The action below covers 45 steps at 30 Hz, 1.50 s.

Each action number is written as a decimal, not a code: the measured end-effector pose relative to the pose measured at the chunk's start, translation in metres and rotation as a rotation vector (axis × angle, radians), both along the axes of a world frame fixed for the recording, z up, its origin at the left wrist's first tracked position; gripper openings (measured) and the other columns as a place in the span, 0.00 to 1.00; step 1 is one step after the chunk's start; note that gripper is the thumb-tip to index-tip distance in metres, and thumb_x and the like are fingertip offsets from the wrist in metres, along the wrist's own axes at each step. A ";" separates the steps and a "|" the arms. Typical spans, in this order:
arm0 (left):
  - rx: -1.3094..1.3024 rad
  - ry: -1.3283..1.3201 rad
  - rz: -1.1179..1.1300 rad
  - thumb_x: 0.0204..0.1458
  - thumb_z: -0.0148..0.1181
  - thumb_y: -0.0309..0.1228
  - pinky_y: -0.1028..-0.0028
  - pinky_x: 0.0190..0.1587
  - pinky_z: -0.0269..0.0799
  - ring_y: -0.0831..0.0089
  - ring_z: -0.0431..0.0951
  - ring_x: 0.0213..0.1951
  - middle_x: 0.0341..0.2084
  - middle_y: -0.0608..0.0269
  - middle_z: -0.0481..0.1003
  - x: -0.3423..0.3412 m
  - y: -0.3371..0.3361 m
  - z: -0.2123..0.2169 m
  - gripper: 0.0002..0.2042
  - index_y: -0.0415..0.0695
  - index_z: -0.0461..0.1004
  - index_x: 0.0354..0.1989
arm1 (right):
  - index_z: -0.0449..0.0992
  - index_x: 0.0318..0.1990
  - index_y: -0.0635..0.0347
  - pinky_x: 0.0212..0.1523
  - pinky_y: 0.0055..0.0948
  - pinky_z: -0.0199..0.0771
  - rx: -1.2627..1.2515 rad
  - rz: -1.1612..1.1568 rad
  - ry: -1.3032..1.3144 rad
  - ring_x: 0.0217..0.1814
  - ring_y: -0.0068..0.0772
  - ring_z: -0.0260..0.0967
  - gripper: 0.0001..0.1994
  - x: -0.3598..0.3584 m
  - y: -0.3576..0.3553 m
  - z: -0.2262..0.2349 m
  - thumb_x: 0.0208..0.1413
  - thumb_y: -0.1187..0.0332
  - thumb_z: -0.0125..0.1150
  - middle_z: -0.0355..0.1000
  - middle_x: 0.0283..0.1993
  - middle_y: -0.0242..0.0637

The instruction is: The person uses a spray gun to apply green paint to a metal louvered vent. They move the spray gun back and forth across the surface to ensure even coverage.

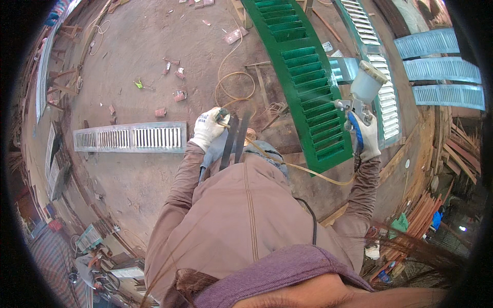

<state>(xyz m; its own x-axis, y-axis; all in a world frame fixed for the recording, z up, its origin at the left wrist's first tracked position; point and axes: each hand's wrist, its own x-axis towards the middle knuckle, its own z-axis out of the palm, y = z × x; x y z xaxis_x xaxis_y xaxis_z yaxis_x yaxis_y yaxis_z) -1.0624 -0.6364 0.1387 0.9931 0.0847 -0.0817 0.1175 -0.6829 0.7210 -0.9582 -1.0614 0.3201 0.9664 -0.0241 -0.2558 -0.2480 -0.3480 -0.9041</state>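
Observation:
My right hand (368, 137), in a white glove with blue on it, is closed around the handle of a spray gun (353, 108). A whitish paint cup (367, 87) sits tilted on top of the gun. Its nozzle points left at a green louvered panel (304, 72), with a faint mist over the slats. My left hand (207, 129), also gloved in white, is closed around a yellowish hose (308, 170) in front of my body. That hose runs across my front toward the gun. Two dark flat bars (229, 141) stand beside my left hand; what bears them is hidden.
Right of the green panel lies a louvered panel with pale slats (382, 77). Several light blue panels (444, 69) rest farther right. A bare metal louvered panel (131, 137) lies at left. Hose loops (236, 74) and reddish scraps (179, 96) litter the floor. Another person (90, 264) is at lower left.

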 end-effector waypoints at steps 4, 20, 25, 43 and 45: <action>0.002 -0.062 -0.003 0.50 0.64 0.36 0.64 0.38 0.76 0.56 0.81 0.37 0.33 0.57 0.81 0.003 -0.005 -0.003 0.09 0.47 0.79 0.36 | 0.73 0.56 0.65 0.41 0.25 0.71 -0.467 -0.069 -0.274 0.40 0.24 0.71 0.18 0.030 -0.045 -0.035 0.59 0.70 0.62 0.75 0.45 0.36; -0.069 -0.078 0.038 0.49 0.64 0.35 0.66 0.38 0.76 0.59 0.82 0.35 0.31 0.58 0.81 -0.008 -0.017 0.024 0.09 0.47 0.80 0.37 | 0.76 0.46 0.61 0.28 0.17 0.68 0.104 0.066 -0.005 0.29 0.14 0.69 0.09 0.021 0.014 -0.008 0.59 0.71 0.63 0.74 0.32 0.27; -0.111 -0.066 0.038 0.49 0.65 0.32 0.67 0.40 0.75 0.59 0.81 0.36 0.33 0.54 0.80 -0.016 -0.018 0.034 0.10 0.44 0.80 0.40 | 0.73 0.57 0.66 0.49 0.30 0.74 -0.491 -0.139 -0.319 0.47 0.30 0.76 0.20 0.040 -0.022 -0.034 0.59 0.68 0.62 0.77 0.50 0.41; -0.068 -0.095 0.039 0.48 0.67 0.35 0.66 0.37 0.75 0.57 0.81 0.35 0.31 0.57 0.80 -0.025 -0.019 0.037 0.11 0.46 0.80 0.39 | 0.72 0.57 0.68 0.33 0.23 0.73 -0.360 -0.203 -0.294 0.31 0.19 0.72 0.21 0.047 -0.002 -0.028 0.59 0.65 0.63 0.75 0.38 0.32; -0.073 -0.101 0.035 0.48 0.67 0.34 0.66 0.37 0.75 0.58 0.81 0.35 0.31 0.57 0.80 -0.027 -0.017 0.032 0.11 0.46 0.79 0.38 | 0.74 0.55 0.65 0.33 0.21 0.70 -0.475 -0.213 -0.432 0.32 0.16 0.68 0.17 0.052 -0.019 -0.043 0.61 0.66 0.61 0.74 0.38 0.28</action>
